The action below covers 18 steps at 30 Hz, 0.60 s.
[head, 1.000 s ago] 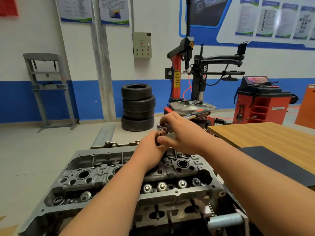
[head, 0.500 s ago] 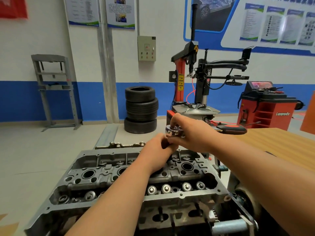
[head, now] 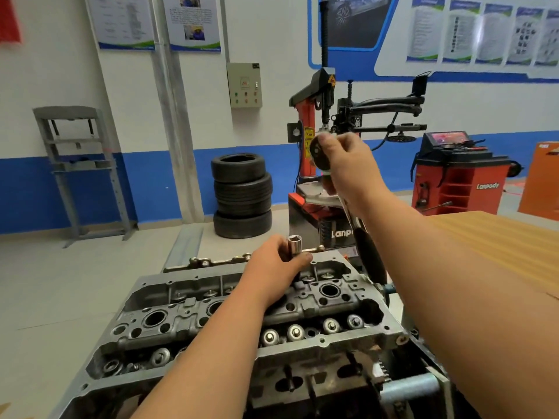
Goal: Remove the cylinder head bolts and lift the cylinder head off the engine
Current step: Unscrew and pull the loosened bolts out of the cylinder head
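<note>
bright, even indoor light with only soft, faint shadows. glare washes out the wall posters (head: pixel 484 28) at upper right. the lifted right hand (head: pixel 348 164) is slightly motion-blurred. wide-angle distortion bends the wall pipe (head: pixel 169 116) and the frame edges.

Open air lies above the cylinder head's (head: pixel 187 325) left half. The left hand (head: pixel 273 263), socket (head: pixel 295 244) and hanging ratchet (head: pixel 367 252) crowd its far right corner.

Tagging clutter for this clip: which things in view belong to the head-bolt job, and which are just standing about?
In the job:
cylinder head
socket, pinched by the left hand
ratchet, gripped by the right hand

Standing about:
stacked tyres
tyre changer
wheel balancer
wooden table
wall control box
</note>
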Available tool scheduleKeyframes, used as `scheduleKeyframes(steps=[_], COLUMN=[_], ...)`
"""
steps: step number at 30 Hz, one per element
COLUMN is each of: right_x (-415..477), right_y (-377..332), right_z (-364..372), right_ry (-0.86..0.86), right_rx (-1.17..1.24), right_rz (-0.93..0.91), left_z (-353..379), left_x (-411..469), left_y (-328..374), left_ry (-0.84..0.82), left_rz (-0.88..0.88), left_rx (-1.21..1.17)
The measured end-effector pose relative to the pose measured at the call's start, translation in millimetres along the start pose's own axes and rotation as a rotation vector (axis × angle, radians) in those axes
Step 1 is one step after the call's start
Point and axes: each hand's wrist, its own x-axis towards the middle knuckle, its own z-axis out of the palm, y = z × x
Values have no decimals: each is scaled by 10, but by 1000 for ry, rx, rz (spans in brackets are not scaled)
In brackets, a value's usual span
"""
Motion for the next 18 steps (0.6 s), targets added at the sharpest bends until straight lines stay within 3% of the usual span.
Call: scheduleKeyframes(steps=[2,5,9,16,18], right_x=[74,93,112,274,273], right_y=[74,175,141,-169,-134], right_z=[70,175,252,71,-70], right_ry=[2,-8,-178,-178,-197], right_rx=[-89,-258,-420,-325,-418], right_rz=[84,19,-10,251,325], left_z=[-11,-12,11,-23,-27], left_x=[-6,4,17,14,5], left_y=[-13,-31,-20,-26,-7], left_ry=[-12,-38,-51,60,109], left_rz=[27,63,64,102,91], left_rx=[-9,-11,-74,7,8])
